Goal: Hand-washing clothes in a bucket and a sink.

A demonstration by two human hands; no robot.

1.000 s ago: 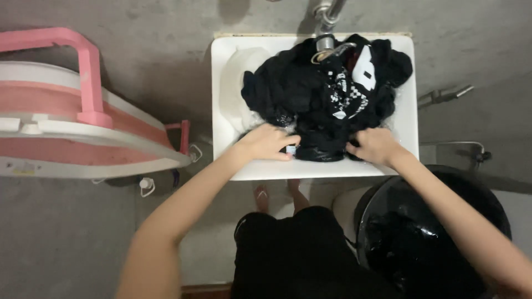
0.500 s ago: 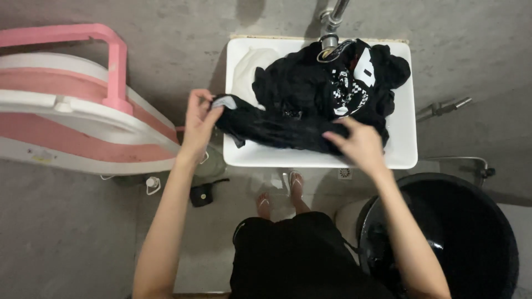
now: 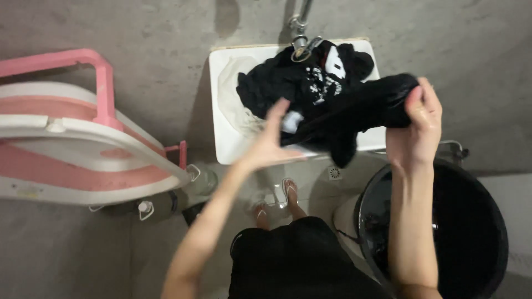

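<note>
Since the earlier frame, one black garment [image 3: 354, 108] has been lifted clear of the white sink [image 3: 221, 111] and swung toward the right, and the view has shifted so the sink sits higher. The garment is now gripped at one end by the right hand [image 3: 415, 130], its fingers [image 3: 429, 102] closed around a bunched fold, so that the cloth hangs stretched in the air rather than lying in the basin. The left hand [image 3: 271, 141] is held beside the garment's other end, fingers [image 3: 280, 113] spread and open; whether they touch the cloth cannot be told, as the hand is blurred. Behind the left fingers, a pile of dark clothes [image 3: 299, 80] with a white pattern is heaped in the sink under the tap [image 3: 299, 25], presumably kept there for wetting. Below the right fingers, a black bucket [image 3: 482, 221] stands on the floor. Well to the left, a pink and white tub [image 3: 83, 144] is propped.
</note>
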